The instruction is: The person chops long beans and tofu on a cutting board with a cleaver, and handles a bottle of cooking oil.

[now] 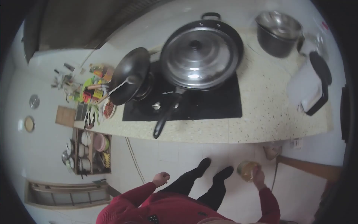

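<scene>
My right hand (258, 178) grips a rounded amber-tinted container (246, 170) low over the floor, to the right of my feet. It looks like a glass jug or bowl, but I cannot tell which. My left hand (161, 179) hangs in front of my body, its fingers curled in with nothing seen in them. Above both hands runs the counter with the black cooktop (212, 106). A large pan covered by a shiny metal lid (201, 56) stands there, its black handle (162, 121) reaching over the counter's front edge.
A tilted wok (128, 69) with a ladle (121, 86) stands left of the pan. Beyond it are seasoning bottles and a plate of food (109, 108). A dark pot (278, 37) and a white bin with a black lid (311, 84) stand right. A dish shelf (77, 151) is at left.
</scene>
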Tool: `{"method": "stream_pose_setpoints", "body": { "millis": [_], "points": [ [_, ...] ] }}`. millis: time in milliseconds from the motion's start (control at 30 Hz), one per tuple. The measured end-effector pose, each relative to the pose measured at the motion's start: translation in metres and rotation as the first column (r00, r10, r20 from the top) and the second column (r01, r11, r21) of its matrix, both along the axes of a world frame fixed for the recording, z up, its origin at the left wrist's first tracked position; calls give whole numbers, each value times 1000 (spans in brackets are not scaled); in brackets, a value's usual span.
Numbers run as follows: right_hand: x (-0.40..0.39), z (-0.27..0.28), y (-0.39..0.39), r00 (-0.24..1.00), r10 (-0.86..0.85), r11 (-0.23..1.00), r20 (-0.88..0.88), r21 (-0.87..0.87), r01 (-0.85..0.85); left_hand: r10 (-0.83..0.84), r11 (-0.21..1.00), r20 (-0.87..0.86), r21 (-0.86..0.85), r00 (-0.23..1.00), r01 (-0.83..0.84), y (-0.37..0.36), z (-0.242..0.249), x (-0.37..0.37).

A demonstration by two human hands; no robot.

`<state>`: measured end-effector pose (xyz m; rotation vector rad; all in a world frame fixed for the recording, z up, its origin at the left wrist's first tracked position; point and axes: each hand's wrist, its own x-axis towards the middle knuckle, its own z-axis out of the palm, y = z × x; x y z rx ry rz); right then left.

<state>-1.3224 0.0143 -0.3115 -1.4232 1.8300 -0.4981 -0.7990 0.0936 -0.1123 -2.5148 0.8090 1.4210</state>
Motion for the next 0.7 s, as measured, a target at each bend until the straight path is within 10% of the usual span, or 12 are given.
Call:
{"method": "stream_pose_setpoints", "body": {
  "millis": [333,433,700],
  "points": [
    [147,363,24,886,428,904,-181,99,-416,-343,939,-245,-106,907,326,-38,0,64],
    [206,461,28,939,288,954,-191,-25,-297,-549,836,-331,-220,767,503,-57,-10,77],
    [252,603,-6,925,-170,839,-339,-543,-45,-444,886,-797,-319,410,337,-105,81,28]
  ]
}}
